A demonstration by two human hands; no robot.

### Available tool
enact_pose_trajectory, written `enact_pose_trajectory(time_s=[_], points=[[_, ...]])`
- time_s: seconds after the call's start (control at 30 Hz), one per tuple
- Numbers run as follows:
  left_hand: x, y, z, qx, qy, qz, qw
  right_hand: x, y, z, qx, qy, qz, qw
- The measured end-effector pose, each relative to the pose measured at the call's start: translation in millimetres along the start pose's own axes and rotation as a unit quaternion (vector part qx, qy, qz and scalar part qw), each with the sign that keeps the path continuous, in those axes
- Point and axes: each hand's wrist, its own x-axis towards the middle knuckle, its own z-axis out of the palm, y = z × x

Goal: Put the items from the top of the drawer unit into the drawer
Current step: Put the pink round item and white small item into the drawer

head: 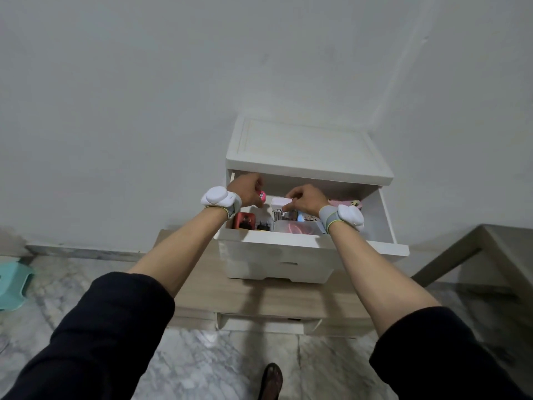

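The white drawer unit (pixel 308 151) stands against the wall with its top drawer (pixel 311 241) pulled out. Both hands reach inside it. My left hand (pixel 245 189) is closed around a small pink item (pixel 262 194) at the drawer's back left. My right hand (pixel 305 200) pinches a small white box (pixel 281 202) near the middle. Inside the drawer lie a red boxy object (pixel 244 220), a black plug (pixel 263 225), a clear container with pink contents (pixel 297 228) and a pink patterned item (pixel 346 202). The top of the unit is bare.
The unit sits on a low wooden cabinet (pixel 259 295) with another drawer below. A wooden table (pixel 473 249) stands at the right. A teal plastic stool (pixel 13 284) is on the marble floor at the left. My sandalled foot (pixel 271 379) is near the bottom.
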Motion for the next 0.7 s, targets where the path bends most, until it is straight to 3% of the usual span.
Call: enact_pose_trajectory(time_s=[0.33, 0.7], points=[[21, -5, 11, 0.061, -0.021, -0.012, 0.998, 22, 3, 16, -0.019, -0.005, 0.014, 1.0], [64, -18, 23, 0.18, -0.043, -0.029, 0.982, 76, 2, 28, -0.054, -0.065, 0.018, 0.996]])
